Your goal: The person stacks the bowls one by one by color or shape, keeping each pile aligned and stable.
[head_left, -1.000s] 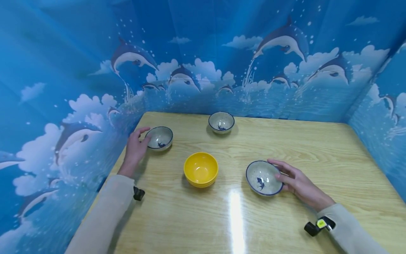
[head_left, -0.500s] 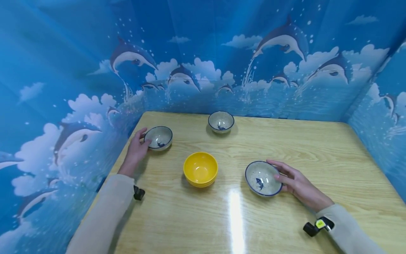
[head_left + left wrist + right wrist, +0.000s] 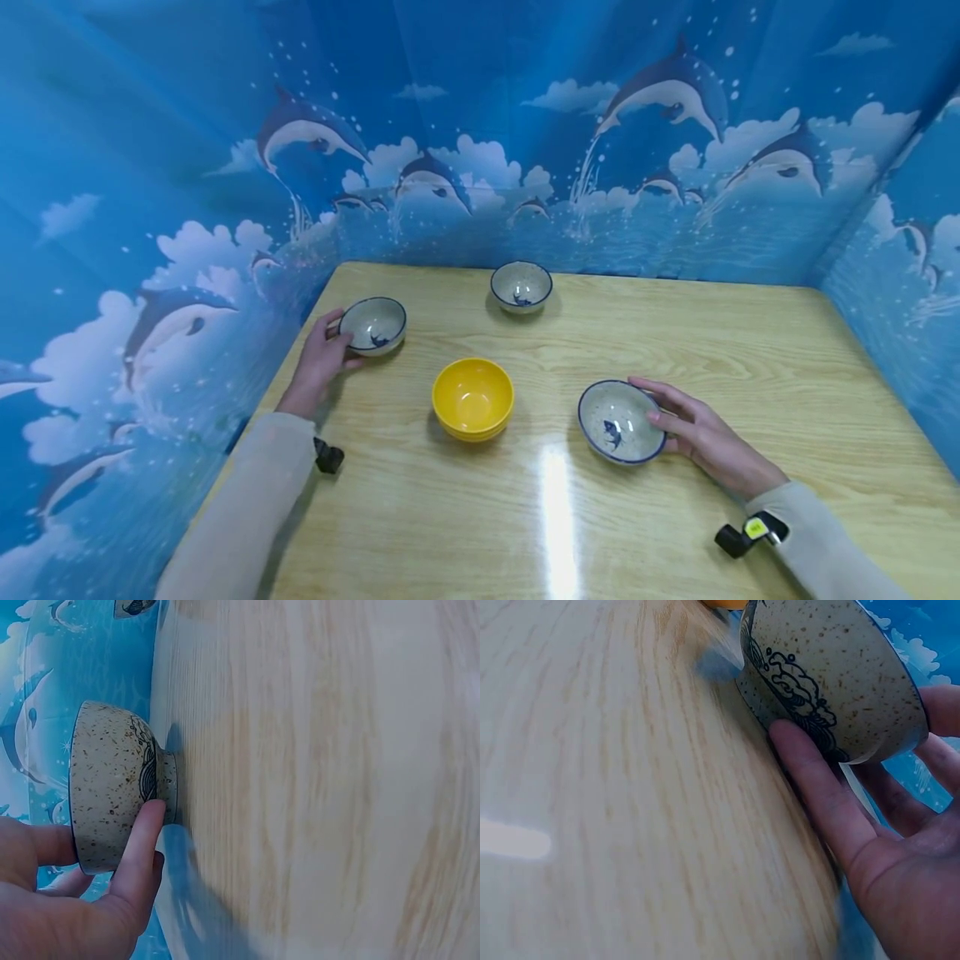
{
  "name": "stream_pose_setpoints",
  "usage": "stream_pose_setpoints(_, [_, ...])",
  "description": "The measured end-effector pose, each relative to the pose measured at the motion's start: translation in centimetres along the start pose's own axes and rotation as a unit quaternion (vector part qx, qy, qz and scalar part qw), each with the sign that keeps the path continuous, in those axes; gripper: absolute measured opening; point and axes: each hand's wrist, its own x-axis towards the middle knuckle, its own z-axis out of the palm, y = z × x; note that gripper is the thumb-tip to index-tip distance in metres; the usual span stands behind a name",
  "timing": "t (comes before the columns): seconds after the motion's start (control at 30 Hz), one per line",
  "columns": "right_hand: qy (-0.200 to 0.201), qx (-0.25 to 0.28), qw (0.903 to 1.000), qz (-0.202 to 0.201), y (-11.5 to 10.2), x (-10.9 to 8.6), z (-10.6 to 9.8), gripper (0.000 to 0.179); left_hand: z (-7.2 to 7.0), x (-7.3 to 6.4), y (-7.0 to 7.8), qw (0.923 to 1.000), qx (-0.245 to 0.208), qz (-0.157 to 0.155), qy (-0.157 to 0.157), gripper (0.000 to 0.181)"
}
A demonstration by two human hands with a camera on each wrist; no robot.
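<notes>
My left hand [image 3: 318,364] holds a speckled grey bowl with a blue rim [image 3: 372,325] at the table's left side. In the left wrist view, one finger reaches the foot of that bowl [image 3: 112,780], while others are at its rim. On the right, my right hand [image 3: 705,440] grips a matching bowl [image 3: 617,417] by its right side, thumb over the rim. This bowl leans toward me, its inside fish drawing showing. From the right wrist view, a finger lies low against the bowl's wall [image 3: 840,682], beside its dark wave pattern.
Between the hands stand nested yellow bowls [image 3: 472,398]. A third speckled bowl [image 3: 521,287] sits near the back edge of the wooden table [image 3: 720,333]. A blue dolphin-print curtain [image 3: 480,100] rises behind and along both sides.
My left fingers have closed in round the left bowl, with a fingertip now showing below it. The right hand and its bowl have hardly moved.
</notes>
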Motion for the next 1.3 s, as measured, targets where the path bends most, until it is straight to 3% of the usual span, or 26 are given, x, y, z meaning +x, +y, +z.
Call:
stream_pose_setpoints(0.13, [-0.002,0.003,1.0,-0.001,0.1,0.0,0.0,0.062,0.1,-0.6,0.3,0.9995,-0.028,-0.015,-0.007,0.064])
stream_pose_setpoints(0.33, [-0.002,0.004,1.0,0.004,0.1,0.0,0.0,0.063,0.2,-0.3,-0.3,0.9965,-0.074,-0.039,0.002,0.066])
stream_pose_setpoints(0.57, [0.001,0.007,1.0,0.003,0.2,-0.1,0.0,0.062,0.2,-1.2,0.6,0.9929,-0.106,-0.053,-0.006,0.067])
stream_pose_setpoints(0.93, [0.004,0.016,0.9998,0.013,0.1,0.1,0.1,0.064,0.4,-2.0,0.9,0.9909,-0.12,-0.06,-0.01,0.066])
stream_pose_setpoints(1.3, [0.001,0.017,0.9998,0.007,0.2,0.0,0.0,0.062,0.6,-1.0,-0.1,0.9922,-0.114,-0.05,-0.009,0.063])
